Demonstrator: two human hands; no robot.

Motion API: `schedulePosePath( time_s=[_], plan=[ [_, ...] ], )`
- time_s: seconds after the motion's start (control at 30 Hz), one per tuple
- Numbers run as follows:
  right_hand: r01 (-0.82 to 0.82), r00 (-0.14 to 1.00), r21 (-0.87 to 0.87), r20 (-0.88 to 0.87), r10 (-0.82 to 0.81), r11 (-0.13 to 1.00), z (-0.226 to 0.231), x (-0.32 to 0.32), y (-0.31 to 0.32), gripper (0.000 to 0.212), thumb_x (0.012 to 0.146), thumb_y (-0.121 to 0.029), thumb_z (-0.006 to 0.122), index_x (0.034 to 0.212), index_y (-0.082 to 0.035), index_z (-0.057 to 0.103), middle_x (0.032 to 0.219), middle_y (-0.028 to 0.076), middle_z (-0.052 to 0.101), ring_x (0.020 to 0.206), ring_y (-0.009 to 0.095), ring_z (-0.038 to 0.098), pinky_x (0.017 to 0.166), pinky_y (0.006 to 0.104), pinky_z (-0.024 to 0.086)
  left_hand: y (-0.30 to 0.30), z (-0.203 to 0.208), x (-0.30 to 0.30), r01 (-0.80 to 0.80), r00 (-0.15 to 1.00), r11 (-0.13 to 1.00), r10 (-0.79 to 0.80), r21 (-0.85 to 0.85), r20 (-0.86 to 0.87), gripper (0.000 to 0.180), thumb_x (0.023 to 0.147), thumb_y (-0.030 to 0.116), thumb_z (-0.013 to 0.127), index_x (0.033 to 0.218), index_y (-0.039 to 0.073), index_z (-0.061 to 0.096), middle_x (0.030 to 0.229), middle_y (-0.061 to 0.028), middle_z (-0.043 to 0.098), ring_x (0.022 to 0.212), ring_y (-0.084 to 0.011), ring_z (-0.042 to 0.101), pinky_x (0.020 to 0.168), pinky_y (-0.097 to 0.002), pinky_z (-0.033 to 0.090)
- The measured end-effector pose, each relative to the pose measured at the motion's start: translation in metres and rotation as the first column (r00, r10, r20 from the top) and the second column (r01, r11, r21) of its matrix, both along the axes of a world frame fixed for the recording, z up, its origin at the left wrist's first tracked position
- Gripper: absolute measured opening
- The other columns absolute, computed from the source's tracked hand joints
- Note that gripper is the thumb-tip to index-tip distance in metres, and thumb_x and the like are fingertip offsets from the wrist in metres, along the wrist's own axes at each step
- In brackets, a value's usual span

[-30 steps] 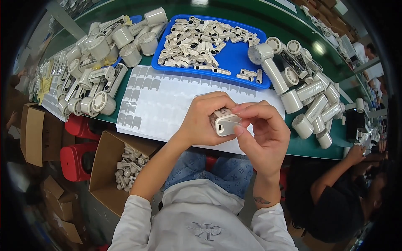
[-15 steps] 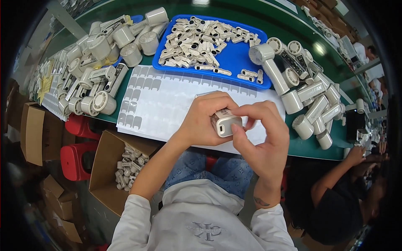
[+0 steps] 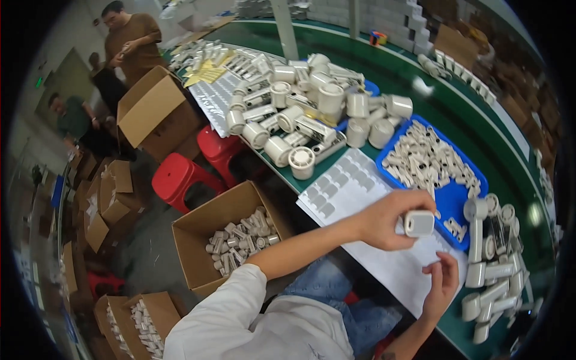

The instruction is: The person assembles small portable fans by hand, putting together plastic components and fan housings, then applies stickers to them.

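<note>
My left hand is closed round a white handheld fan, whose grey-faced base end points up at me; the rest of the fan is hidden by the hand. Lower and to the right, my right hand hovers over the table edge, its fingers loosely bent and apart, with nothing visible in them. Beneath both hands lies a white sheet, with grey rounded labels left on its far-left part. Just beyond the left hand, a blue tray holds many small white parts.
White fans are heaped on the green table at the far left, and another heap is at the right. Left of me stand an open cardboard box of white pieces and red stools. Several people are in the background.
The view has swung left. My hands have parted: the right has come off the fan's base, while the left still holds the fan.
</note>
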State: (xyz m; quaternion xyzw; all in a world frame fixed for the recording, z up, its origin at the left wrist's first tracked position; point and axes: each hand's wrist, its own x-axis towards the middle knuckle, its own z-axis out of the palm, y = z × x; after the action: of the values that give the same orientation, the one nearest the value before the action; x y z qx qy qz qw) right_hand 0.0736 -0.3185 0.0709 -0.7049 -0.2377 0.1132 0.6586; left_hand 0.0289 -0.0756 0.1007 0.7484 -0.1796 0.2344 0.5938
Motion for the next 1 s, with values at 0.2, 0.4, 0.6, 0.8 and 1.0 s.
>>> schedulePosePath(
  time_s=[0.2, 0.4, 0.6, 0.8, 1.0],
  plan=[
    [0.008, 0.999, -0.032, -0.051, -0.009, 0.999, -0.024, 0.006, -0.005, 0.020, 0.092, -0.007, 0.059, 0.110, 0.002, 0.059, 0.080, 0.003, 0.057, 0.075, 0.010, 0.055, 0.072, 0.0220, 0.044, 0.117, 0.076, -0.017, -0.432, 0.889, 0.902, 0.421, 0.022, 0.180, 0.037, 0.080, 0.009, 0.073, 0.112, 0.006, 0.055, 0.096, -0.0023, 0.059, 0.092, -0.0107, 0.059, 0.079, -0.0262, 0.051],
    [-0.040, 0.995, -0.119, -0.095, 0.029, 0.992, -0.028, 0.004, 0.012, 0.018, 0.090, -0.005, 0.060, 0.107, 0.002, 0.061, 0.086, 0.003, 0.058, 0.075, 0.010, 0.055, 0.071, 0.0220, 0.044, 0.247, 0.107, 0.004, -0.713, 0.669, 0.403, 0.634, 0.573, 0.387, 0.038, 0.072, 0.014, 0.081, 0.108, 0.013, 0.070, 0.112, -0.0089, 0.063, 0.111, -0.0284, 0.056, 0.097, -0.0371, 0.044],
    [-0.068, 0.994, -0.116, -0.088, 0.058, 0.991, -0.038, 0.011, 0.009, 0.019, 0.092, -0.006, 0.061, 0.109, 0.002, 0.062, 0.098, 0.006, 0.062, 0.084, 0.014, 0.058, 0.076, 0.0253, 0.048, 0.312, 0.042, 0.028, -0.766, 0.569, 0.266, 0.704, 0.585, 0.425, 0.049, 0.064, 0.006, 0.081, 0.109, 0.019, 0.071, 0.109, -0.0076, 0.063, 0.108, -0.0300, 0.055, 0.093, -0.0403, 0.047],
    [-0.076, 0.993, -0.231, -0.109, 0.051, 0.970, -0.041, 0.010, -0.018, 0.022, 0.095, -0.007, 0.060, 0.115, 0.002, 0.063, 0.108, 0.008, 0.064, 0.091, 0.016, 0.059, 0.079, 0.0279, 0.050, 0.309, 0.010, 0.033, -0.875, 0.442, 0.270, 0.785, 0.402, 0.435, 0.044, 0.066, -0.007, 0.064, 0.105, 0.013, 0.068, 0.109, -0.0108, 0.062, 0.107, -0.0325, 0.055, 0.093, -0.0394, 0.047],
    [-0.055, 0.988, -0.328, 0.117, 0.099, 0.943, -0.040, 0.027, -0.034, 0.015, 0.085, -0.006, 0.064, 0.098, 0.003, 0.063, 0.089, 0.007, 0.062, 0.077, 0.015, 0.059, 0.073, 0.0257, 0.048, 0.345, -0.017, 0.032, -0.800, 0.558, 0.346, 0.728, 0.490, 0.398, 0.059, 0.062, 0.015, 0.070, 0.120, 0.010, 0.061, 0.121, -0.0149, 0.058, 0.118, -0.0340, 0.052, 0.103, -0.0426, 0.042]
  ],
)
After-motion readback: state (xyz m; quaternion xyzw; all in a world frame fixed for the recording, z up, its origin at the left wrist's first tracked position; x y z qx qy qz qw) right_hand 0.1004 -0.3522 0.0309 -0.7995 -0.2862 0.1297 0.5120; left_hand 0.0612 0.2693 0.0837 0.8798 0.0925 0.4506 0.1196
